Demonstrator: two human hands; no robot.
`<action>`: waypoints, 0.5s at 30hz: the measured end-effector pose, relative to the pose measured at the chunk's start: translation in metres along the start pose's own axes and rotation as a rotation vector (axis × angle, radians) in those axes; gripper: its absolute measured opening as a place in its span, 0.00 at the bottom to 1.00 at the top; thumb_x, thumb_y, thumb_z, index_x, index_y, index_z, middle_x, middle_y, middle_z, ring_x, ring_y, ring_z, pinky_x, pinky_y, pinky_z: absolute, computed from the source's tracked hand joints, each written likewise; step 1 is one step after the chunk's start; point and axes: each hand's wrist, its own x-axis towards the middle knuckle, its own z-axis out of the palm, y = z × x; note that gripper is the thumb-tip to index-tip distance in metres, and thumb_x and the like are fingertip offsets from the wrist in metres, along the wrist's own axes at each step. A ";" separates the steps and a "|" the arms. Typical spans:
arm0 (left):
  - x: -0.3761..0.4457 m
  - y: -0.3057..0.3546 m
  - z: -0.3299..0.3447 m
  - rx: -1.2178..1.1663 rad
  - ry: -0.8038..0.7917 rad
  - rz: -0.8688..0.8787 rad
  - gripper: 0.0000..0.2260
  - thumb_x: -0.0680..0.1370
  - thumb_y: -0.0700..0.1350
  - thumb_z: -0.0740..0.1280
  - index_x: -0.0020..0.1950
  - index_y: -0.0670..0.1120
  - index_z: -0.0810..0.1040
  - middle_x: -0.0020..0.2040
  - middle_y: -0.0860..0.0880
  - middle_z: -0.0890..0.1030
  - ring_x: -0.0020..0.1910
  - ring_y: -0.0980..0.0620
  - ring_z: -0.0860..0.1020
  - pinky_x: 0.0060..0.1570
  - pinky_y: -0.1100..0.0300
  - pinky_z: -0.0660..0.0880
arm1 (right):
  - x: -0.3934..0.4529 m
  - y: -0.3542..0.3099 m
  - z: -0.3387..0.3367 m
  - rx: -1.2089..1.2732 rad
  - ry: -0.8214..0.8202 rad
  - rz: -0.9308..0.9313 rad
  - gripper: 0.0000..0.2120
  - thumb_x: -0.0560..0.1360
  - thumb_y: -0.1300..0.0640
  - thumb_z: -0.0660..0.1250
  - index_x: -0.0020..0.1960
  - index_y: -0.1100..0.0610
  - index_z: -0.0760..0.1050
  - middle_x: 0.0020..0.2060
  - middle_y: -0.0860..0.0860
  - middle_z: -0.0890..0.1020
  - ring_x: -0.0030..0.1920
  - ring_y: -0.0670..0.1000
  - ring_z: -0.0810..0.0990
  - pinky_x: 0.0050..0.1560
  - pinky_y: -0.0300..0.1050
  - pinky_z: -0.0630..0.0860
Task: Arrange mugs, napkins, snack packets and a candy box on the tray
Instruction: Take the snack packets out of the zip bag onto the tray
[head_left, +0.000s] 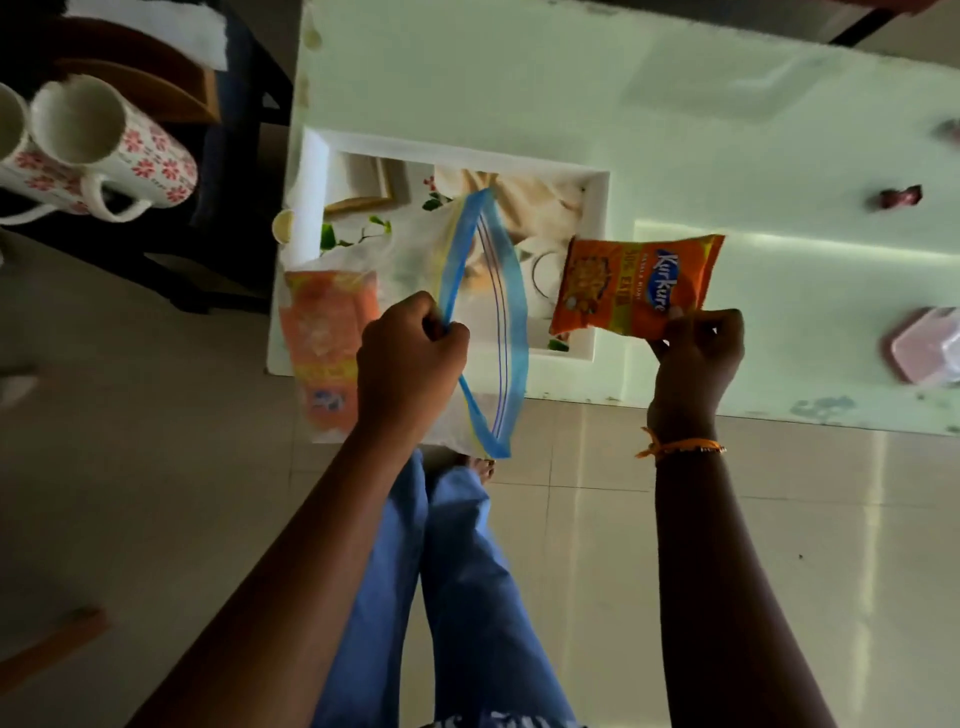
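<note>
Head view looks straight down at a pale green glossy tabletop (675, 130) with a white rectangular tray with a printed picture base (597, 208) sitting at its near left corner. Left hand (410, 353) has its fingers curled tight around the blue zip edge of a clear plastic zip-lock bag (415, 249), so that grip is pinching the bag's rim and the mouth hangs wide open over the tray. Inside the bag, at its left end, there's an orange snack packet (324, 338), a bit blurry through the plastic.

Right hand (696, 348) pinches the near edge of a second orange Kurkure snack packet (636, 286) between thumb and fingers, holding it just past the tray's right rim, above the tabletop and close beside the bag's open mouth. An orange thread bracelet (680, 446) sits on that wrist.

Far left, on a dark stand, two white mugs with red flower prints (114, 150) stand side by side, touching, well apart from the tray. Out on the right of the tabletop there's a small dark red wrapped candy (901, 196) and, at the right edge, a pinkish lidded plastic box (924, 351). Blue trousers (467, 571) and the tiled floor (156, 493) fill the near part.
</note>
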 end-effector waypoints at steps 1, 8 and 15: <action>0.000 0.000 0.003 0.010 -0.010 0.000 0.13 0.70 0.41 0.64 0.29 0.46 0.63 0.27 0.45 0.73 0.31 0.42 0.76 0.32 0.55 0.71 | 0.007 0.008 0.001 -0.028 0.011 0.022 0.14 0.75 0.65 0.62 0.35 0.52 0.63 0.43 0.59 0.74 0.48 0.55 0.77 0.48 0.55 0.80; -0.005 -0.004 0.015 0.051 -0.012 0.015 0.08 0.71 0.41 0.64 0.34 0.39 0.69 0.33 0.40 0.77 0.32 0.43 0.74 0.29 0.59 0.65 | 0.024 0.053 0.016 -0.147 -0.059 0.194 0.12 0.73 0.64 0.65 0.38 0.53 0.65 0.42 0.55 0.76 0.49 0.54 0.77 0.56 0.60 0.78; -0.008 -0.009 0.014 0.027 0.003 0.026 0.08 0.72 0.40 0.64 0.35 0.39 0.70 0.34 0.40 0.78 0.33 0.42 0.75 0.31 0.58 0.66 | 0.009 0.044 0.009 -0.210 0.103 0.002 0.17 0.70 0.59 0.71 0.56 0.61 0.70 0.53 0.53 0.75 0.48 0.48 0.74 0.38 0.29 0.72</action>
